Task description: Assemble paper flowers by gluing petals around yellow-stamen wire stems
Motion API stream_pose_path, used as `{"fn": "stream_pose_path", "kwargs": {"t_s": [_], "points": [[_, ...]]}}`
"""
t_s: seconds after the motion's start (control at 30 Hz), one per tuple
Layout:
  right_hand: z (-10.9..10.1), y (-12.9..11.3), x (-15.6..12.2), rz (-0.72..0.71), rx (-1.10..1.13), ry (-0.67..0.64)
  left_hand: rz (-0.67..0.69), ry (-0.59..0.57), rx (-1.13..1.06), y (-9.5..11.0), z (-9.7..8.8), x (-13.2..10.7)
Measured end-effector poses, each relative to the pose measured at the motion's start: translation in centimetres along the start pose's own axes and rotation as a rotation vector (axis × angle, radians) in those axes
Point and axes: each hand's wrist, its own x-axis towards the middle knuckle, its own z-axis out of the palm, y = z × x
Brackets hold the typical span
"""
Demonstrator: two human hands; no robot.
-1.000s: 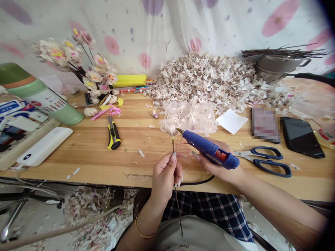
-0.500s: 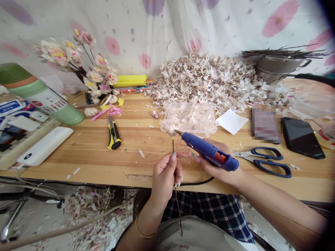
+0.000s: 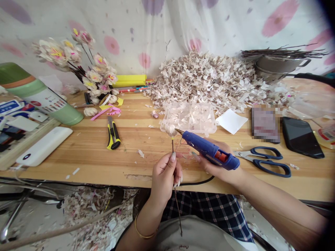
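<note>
Between the thumb and fingers of my left hand (image 3: 165, 174) is a thin brown twig (image 3: 177, 205), its lower end hanging over my lap. A pale flower bud (image 3: 171, 130) sits on the twig's upper end. My right hand (image 3: 214, 158) is wrapped round a blue hot glue gun (image 3: 209, 148), its nozzle pointing left at the bud's right side. The tip looks to be at the bud's surface, though I cannot tell if it touches. Just behind the bud lies a clear compartment box (image 3: 193, 116) with pale petals inside.
A big heap of pale petals (image 3: 204, 80) covers the table's back. Scissors (image 3: 264, 158), a black phone (image 3: 302, 137) and white paper (image 3: 232, 121) lie right. A utility knife (image 3: 113, 133), white power bank (image 3: 44, 146), green bottle (image 3: 44, 97) and finished flowers (image 3: 94, 75) are left.
The glue gun's nozzle has shifted very slightly right and down along the bud. My left hand keeps its hold on the twig, nearly still.
</note>
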Motion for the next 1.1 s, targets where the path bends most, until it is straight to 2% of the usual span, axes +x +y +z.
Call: {"fn": "stream_pose_path", "kwargs": {"t_s": [0.27, 0.7, 1.1], "points": [[0.09, 0.23, -0.04, -0.035, 0.023, 0.006, 0.008, -0.006, 0.002, -0.10, 0.02, 0.09], [0.05, 0.06, -0.05, 0.004, 0.036, -0.019, 0.004, -0.014, 0.003, -0.37, -0.28, 0.16], [0.17, 0.38, -0.03, -0.060, 0.044, -0.033, 0.007, 0.000, -0.013, -0.21, -0.21, 0.12]]}}
